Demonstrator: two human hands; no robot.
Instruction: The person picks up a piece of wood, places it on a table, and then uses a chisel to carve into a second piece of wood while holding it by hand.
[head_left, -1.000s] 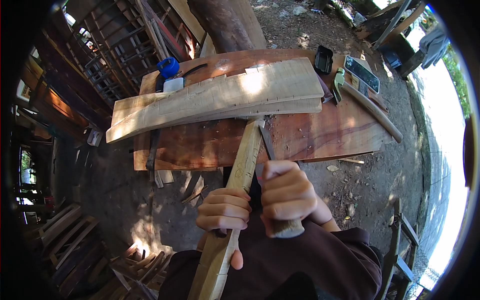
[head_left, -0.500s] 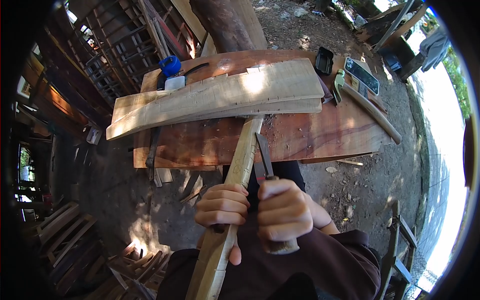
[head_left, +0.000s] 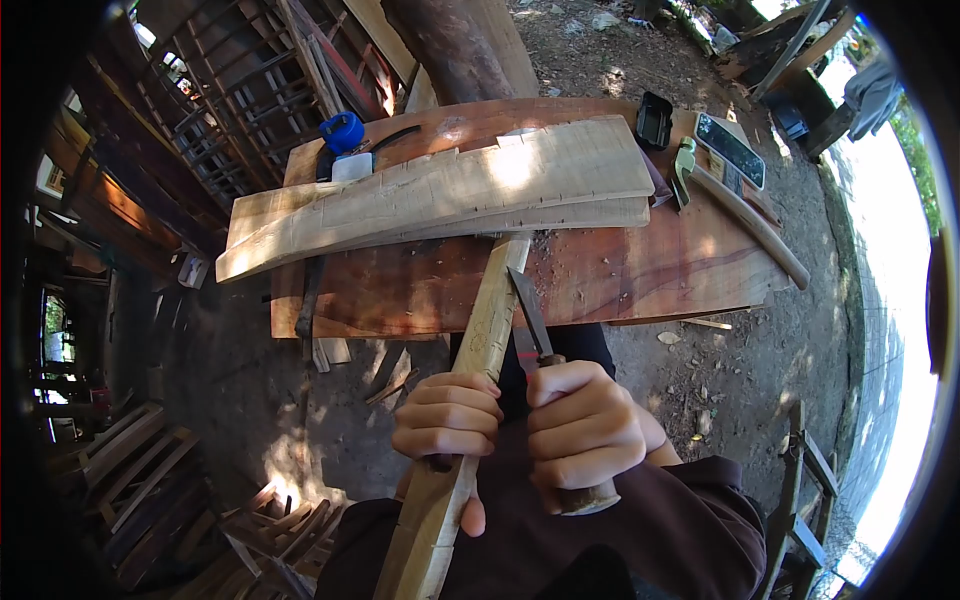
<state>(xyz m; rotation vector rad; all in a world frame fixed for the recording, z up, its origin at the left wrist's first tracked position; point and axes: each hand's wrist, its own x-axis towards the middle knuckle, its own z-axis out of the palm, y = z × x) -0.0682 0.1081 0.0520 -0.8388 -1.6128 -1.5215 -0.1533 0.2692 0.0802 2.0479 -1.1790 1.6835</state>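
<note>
My left hand point(head_left: 447, 415) is wrapped round a long wooden bar point(head_left: 489, 330) with a dark hole just below the fingers. The bar slants up from my lap to the table, its far end at the edge of the stacked boards point(head_left: 430, 195). In my right fist point(head_left: 585, 425) is a chisel point(head_left: 534, 318) by its thick wooden handle. Its flat, angled blade points away from me along the bar's right side, the tip close to the bar's edge; whether it touches cannot be made out.
The boards lie across a reddish wooden table point(head_left: 400, 300). At its right stand a hammer point(head_left: 748, 222), a phone point(head_left: 730, 150) and an open black case point(head_left: 654, 120). A blue-capped container point(head_left: 342, 132) sits at the back left. Wooden frames point(head_left: 140, 460) are piled at lower left.
My right hand with the chisel has shifted slightly right and toward me, the blade tilting a little more. My left hand keeps its hold on the bar. The whole view has shifted slightly.
</note>
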